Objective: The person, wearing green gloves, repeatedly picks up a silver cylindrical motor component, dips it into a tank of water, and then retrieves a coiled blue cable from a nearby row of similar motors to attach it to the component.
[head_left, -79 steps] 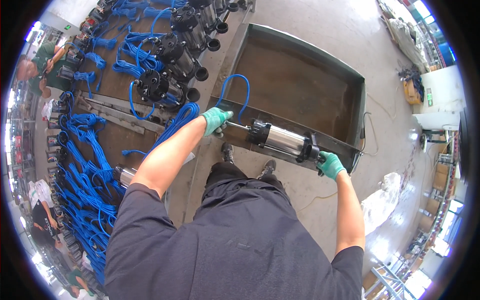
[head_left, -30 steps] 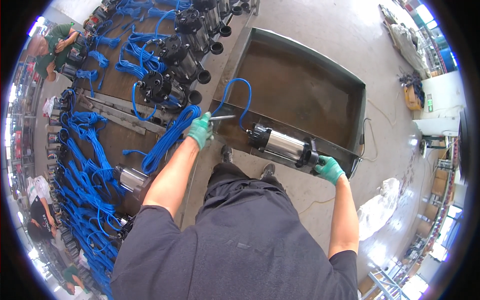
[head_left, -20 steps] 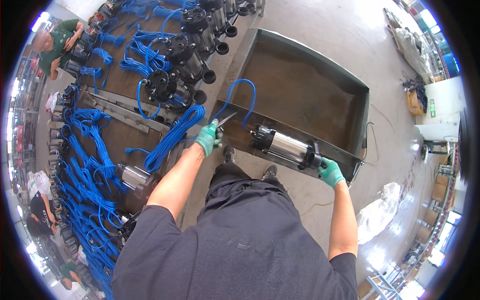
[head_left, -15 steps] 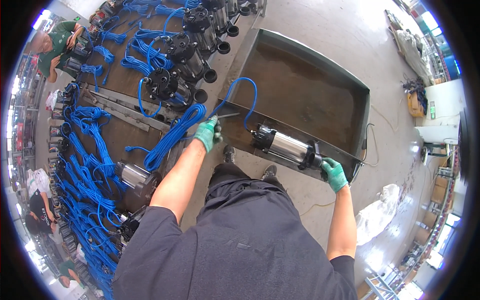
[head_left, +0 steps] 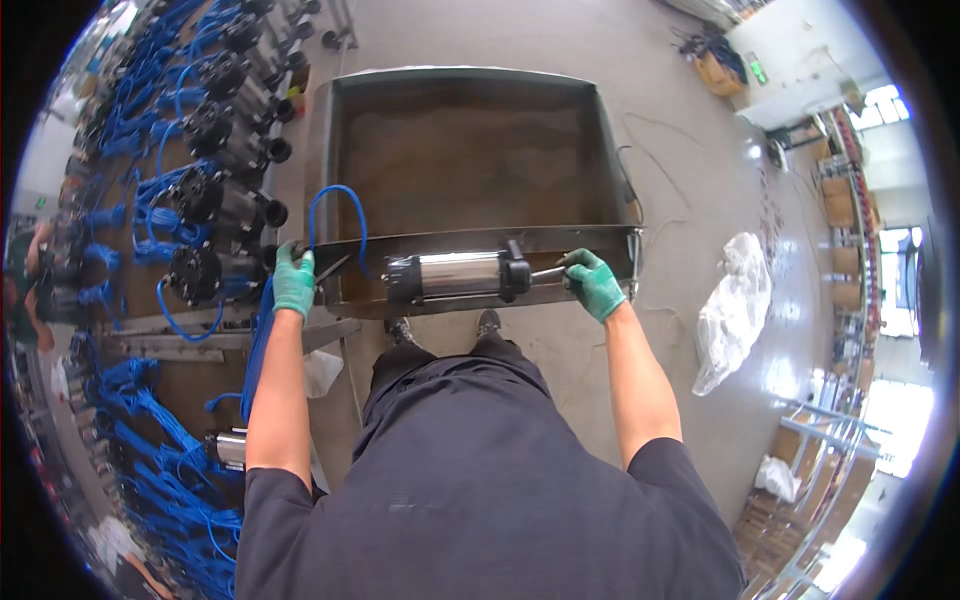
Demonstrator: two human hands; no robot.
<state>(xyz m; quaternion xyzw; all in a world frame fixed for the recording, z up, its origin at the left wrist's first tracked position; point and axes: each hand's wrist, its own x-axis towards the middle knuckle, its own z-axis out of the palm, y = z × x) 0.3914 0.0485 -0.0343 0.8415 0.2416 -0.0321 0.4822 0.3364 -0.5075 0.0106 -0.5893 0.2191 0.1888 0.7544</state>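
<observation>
A silver and black pump (head_left: pixel 450 275) lies on its side over the front ledge of a metal tank (head_left: pixel 465 240). My right hand (head_left: pixel 597 285), in a green glove, is closed round a short grey rod (head_left: pixel 548 273) that reaches the pump's black outlet end. My left hand (head_left: pixel 294 283), gloved likewise, is closed at the tank's left front corner; a coil of blue cable (head_left: pixel 258 345) hangs from it, partly behind my forearm. Another grey rod (head_left: pixel 334 266) sticks out beside its fingers. A blue cable loop (head_left: pixel 340 188) arches over the ledge towards the pump's left end.
Brown liquid seems to fill the tank. Several upright pumps (head_left: pixel 215 190) line the bench to the left, among bundles of blue cable (head_left: pixel 165 420). Clear plastic sheeting (head_left: pixel 735 310) lies on the floor at right. Another person (head_left: pixel 35 290) shows at the left edge.
My view has turned, so the tank now lies straight ahead. My right hand has gone from the pump's outlet end to the rod there. The coil hangs lower beside my left arm.
</observation>
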